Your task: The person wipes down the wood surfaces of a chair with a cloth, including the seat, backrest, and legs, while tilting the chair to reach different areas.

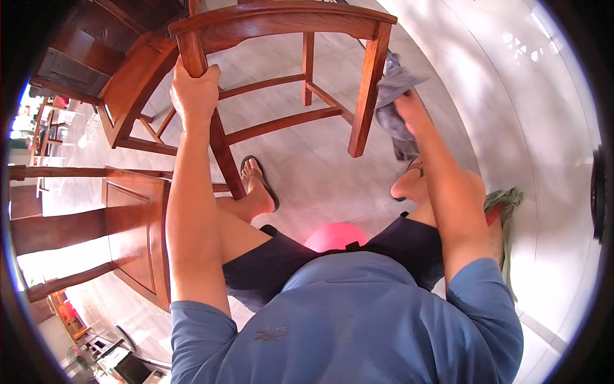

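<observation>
A reddish-brown wooden chair (281, 20) stands in front of me, its legs joined by rails low down. My left hand (195, 96) is wrapped round the chair's near left leg, just under the seat frame. On the other side, my right hand (412, 112) grips a crumpled grey cloth (393, 96) beside the chair's right leg. Part of the cloth hangs down toward my right foot and is slightly blurred. Whether the cloth touches the chair leg, I cannot tell.
Other wooden chairs stand at the left, one (137, 230) close by my left arm and one (137, 83) farther off. Between my legs is a pink round seat (336, 237). A white wall (511, 96) rises at the right, with a green cloth (508, 201) near my right knee.
</observation>
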`<state>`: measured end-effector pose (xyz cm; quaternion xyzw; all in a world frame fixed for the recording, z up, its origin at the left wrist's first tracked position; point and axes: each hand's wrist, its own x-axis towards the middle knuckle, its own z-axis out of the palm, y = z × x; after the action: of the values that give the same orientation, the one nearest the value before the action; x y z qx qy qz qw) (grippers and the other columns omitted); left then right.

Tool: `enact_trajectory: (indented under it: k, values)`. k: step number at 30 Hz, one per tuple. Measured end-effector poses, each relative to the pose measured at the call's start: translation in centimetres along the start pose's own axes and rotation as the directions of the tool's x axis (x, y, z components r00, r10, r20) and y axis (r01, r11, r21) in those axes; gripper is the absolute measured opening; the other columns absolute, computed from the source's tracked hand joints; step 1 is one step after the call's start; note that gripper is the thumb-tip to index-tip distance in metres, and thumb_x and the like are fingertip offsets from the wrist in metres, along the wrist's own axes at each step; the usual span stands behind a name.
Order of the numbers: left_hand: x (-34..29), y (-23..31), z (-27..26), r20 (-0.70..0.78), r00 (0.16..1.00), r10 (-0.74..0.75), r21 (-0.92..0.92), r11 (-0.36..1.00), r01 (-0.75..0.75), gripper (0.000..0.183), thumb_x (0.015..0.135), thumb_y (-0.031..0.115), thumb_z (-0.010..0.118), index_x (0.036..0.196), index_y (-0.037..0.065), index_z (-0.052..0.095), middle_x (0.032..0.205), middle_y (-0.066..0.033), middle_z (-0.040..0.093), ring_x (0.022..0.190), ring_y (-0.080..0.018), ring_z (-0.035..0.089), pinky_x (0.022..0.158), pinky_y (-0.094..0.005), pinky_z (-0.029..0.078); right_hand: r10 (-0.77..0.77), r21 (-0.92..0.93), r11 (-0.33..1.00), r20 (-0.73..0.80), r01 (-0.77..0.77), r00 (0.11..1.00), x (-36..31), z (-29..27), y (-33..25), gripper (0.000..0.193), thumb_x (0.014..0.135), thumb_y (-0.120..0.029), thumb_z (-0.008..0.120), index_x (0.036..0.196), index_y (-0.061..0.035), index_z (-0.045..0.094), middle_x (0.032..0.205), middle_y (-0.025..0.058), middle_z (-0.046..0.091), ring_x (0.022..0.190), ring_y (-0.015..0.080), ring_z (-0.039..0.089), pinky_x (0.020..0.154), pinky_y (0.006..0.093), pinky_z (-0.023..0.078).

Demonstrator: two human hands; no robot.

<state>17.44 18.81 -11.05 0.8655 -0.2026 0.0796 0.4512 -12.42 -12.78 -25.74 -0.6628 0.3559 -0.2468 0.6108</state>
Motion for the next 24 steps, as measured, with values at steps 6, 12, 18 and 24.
enact_trajectory:
  k: [6, 12, 18, 24]
  values:
    - [-0.2, -0.5, -0.3, -0.034, 0.999, 0.004, -0.014, 1.0, -0.004, 0.05, 0.075, 0.024, 0.07, 0.122, 0.007, 0.065, 0.094, -0.0146, 0.075, 0.088, -0.0339, 0.073, 0.087, -0.044, 0.055, 0.024, -0.646, 0.752, -0.17, -0.13, 0.985, 1.3, 5.6, 1.5, 0.063, 0.076, -0.047, 0.086, 0.122, -0.0063, 0.069, 0.114, 0.0219, 0.073, 0.109, 0.0351, 0.071, 0.095, 0.0402, 0.054]
    - [-0.8, 1.5, 0.4, -0.004, 0.999, -0.042, -0.052, 0.998, 0.042, 0.051, 0.074, 0.023, 0.07, 0.122, 0.007, 0.066, 0.089, -0.0119, 0.073, 0.083, -0.03, 0.072, 0.083, -0.0406, 0.055, 0.19, -0.7, 0.708, 0.06, -0.094, 0.98, 0.7, 4.3, 4.6, 0.041, 0.077, -0.032, 0.087, 0.104, -0.0032, 0.077, 0.095, 0.0103, 0.078, 0.09, 0.0202, 0.073, 0.084, 0.0351, 0.055]
    - [-0.5, 2.9, 1.1, -0.007, 1.0, 0.004, -0.077, 0.997, -0.004, 0.045, 0.073, 0.021, 0.07, 0.116, 0.006, 0.066, 0.083, -0.0108, 0.072, 0.075, -0.0269, 0.069, 0.078, -0.0401, 0.055, -0.003, -0.284, 0.959, 0.015, 0.007, 1.0, 2.9, 1.6, 4.3, 0.029, 0.078, -0.008, 0.077, 0.107, -0.0023, 0.079, 0.099, 0.0055, 0.078, 0.094, 0.0161, 0.072, 0.087, 0.0317, 0.054]
    - [-0.4, 2.4, 0.4, -0.008, 1.0, 0.025, -0.059, 0.998, -0.026, 0.044, 0.073, 0.02, 0.07, 0.115, 0.006, 0.067, 0.082, -0.0112, 0.071, 0.075, -0.027, 0.069, 0.077, -0.0402, 0.055, -0.118, 0.355, 0.929, 0.01, 0.107, 0.993, 8.2, 1.7, -4.7, 0.026, 0.083, -0.003, 0.076, 0.109, 0.002, 0.075, 0.1, 0.0094, 0.076, 0.087, 0.0212, 0.072, 0.081, 0.0352, 0.056]
